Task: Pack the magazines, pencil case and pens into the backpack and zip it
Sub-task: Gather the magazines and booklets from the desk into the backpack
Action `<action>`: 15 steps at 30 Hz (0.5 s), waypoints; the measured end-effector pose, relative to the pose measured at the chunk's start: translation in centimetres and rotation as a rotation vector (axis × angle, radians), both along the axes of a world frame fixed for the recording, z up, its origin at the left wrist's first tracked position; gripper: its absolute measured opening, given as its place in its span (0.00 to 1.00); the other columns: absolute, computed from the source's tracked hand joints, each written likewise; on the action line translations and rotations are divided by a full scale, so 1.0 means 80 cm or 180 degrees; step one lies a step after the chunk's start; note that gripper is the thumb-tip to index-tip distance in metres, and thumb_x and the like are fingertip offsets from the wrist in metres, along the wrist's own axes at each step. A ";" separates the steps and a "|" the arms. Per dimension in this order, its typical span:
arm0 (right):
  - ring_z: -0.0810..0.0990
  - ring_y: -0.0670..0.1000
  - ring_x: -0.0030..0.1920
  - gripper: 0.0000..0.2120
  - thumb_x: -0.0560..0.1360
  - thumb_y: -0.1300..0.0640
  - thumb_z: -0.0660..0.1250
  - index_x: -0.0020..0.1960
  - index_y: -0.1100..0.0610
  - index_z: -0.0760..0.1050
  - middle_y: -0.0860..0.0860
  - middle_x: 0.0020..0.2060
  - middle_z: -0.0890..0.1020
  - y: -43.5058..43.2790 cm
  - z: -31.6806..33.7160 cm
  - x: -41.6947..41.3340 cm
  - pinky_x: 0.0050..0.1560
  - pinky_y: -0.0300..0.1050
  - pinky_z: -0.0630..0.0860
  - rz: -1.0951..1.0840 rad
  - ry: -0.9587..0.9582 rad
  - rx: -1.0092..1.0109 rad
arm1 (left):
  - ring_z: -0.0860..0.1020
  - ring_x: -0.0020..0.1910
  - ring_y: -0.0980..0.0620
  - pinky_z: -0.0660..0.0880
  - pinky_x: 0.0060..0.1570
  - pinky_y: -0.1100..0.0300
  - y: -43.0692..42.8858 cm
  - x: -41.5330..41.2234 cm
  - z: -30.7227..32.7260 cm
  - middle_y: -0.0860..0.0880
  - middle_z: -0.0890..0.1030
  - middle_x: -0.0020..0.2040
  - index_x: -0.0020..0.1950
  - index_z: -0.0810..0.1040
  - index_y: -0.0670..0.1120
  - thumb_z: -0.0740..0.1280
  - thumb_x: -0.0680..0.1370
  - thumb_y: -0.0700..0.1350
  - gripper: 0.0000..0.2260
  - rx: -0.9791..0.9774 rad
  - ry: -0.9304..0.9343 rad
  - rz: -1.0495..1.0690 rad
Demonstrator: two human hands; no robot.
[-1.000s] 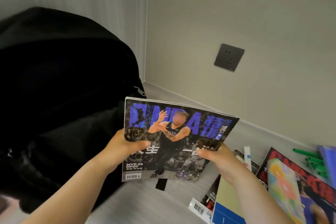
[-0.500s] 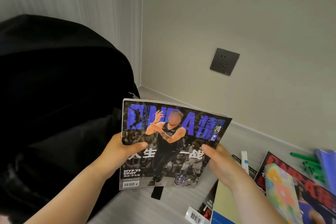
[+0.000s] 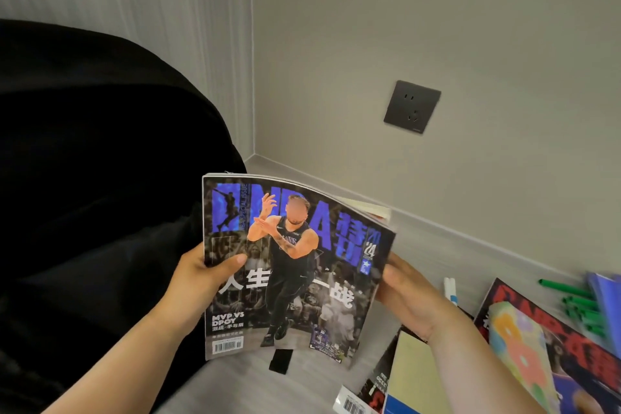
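Note:
I hold a blue-and-black basketball magazine [image 3: 292, 265] upright in front of me. My left hand [image 3: 201, 279] grips its left edge with the thumb on the cover. My right hand [image 3: 406, 292] holds the right edge from behind, where the pages bend apart. The black backpack [image 3: 94, 178] fills the left side, touching the magazine's left edge; its opening is not visible. On the floor at the right lie another magazine with a red title [image 3: 571, 346], a pastel flowered pencil case [image 3: 517, 349] on top of it, and several green pens [image 3: 578, 302].
A white marker [image 3: 449, 289] lies beyond my right wrist. A yellow-covered book [image 3: 413, 376] and a barcoded magazine [image 3: 353, 405] sit at the bottom. A dark wall socket [image 3: 412, 106] is on the right wall. A small black tab [image 3: 281, 361] lies on the grey floor.
The magazine has turned more upright and shifted slightly left toward the backpack. Its right edge now fans open under my right hand.

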State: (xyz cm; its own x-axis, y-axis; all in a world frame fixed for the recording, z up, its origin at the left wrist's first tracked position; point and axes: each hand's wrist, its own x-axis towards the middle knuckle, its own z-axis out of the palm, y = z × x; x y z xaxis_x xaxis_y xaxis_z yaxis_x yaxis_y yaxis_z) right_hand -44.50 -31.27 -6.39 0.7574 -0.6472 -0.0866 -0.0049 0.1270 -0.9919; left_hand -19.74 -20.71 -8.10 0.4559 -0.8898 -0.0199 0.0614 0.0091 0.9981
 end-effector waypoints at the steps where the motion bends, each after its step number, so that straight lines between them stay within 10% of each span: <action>1: 0.81 0.42 0.50 0.42 0.45 0.31 0.74 0.55 0.49 0.73 0.42 0.46 0.85 0.003 0.004 0.002 0.45 0.35 0.78 0.0046 0.0073 -0.0076 | 0.84 0.33 0.54 0.77 0.29 0.66 -0.001 0.000 -0.001 0.55 0.86 0.33 0.41 0.78 0.50 0.65 0.74 0.36 0.09 -0.0002 0.0052 0.0058; 9: 0.82 0.41 0.48 0.38 0.51 0.29 0.70 0.55 0.48 0.73 0.40 0.44 0.85 0.010 -0.005 0.010 0.47 0.35 0.78 -0.0266 0.0108 -0.0111 | 0.84 0.31 0.53 0.78 0.25 0.65 -0.011 0.003 -0.001 0.53 0.86 0.32 0.42 0.77 0.47 0.63 0.75 0.36 0.08 0.0053 0.0238 0.0038; 13: 0.82 0.37 0.37 0.06 0.70 0.50 0.68 0.46 0.48 0.76 0.41 0.34 0.85 0.009 -0.021 0.022 0.39 0.34 0.75 -0.0627 0.0566 -0.0072 | 0.84 0.33 0.52 0.79 0.27 0.65 -0.011 0.006 -0.003 0.52 0.86 0.34 0.43 0.78 0.46 0.62 0.75 0.36 0.07 0.0108 0.0223 -0.0041; 15: 0.80 0.33 0.33 0.07 0.74 0.57 0.64 0.42 0.47 0.76 0.41 0.33 0.83 0.010 -0.023 0.033 0.30 0.25 0.73 -0.0740 0.0760 -0.0311 | 0.84 0.33 0.52 0.79 0.27 0.64 -0.012 0.007 -0.004 0.52 0.86 0.34 0.43 0.78 0.47 0.62 0.75 0.37 0.08 0.0118 0.0171 -0.0057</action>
State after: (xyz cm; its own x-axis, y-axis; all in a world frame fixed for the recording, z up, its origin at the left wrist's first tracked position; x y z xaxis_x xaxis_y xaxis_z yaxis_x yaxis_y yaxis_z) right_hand -41.86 -30.43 -8.25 0.5545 -0.8140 -0.1727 -0.2203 0.0566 -0.9738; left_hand -19.15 -21.66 -8.40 0.4373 -0.8960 -0.0771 0.1146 -0.0295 0.9930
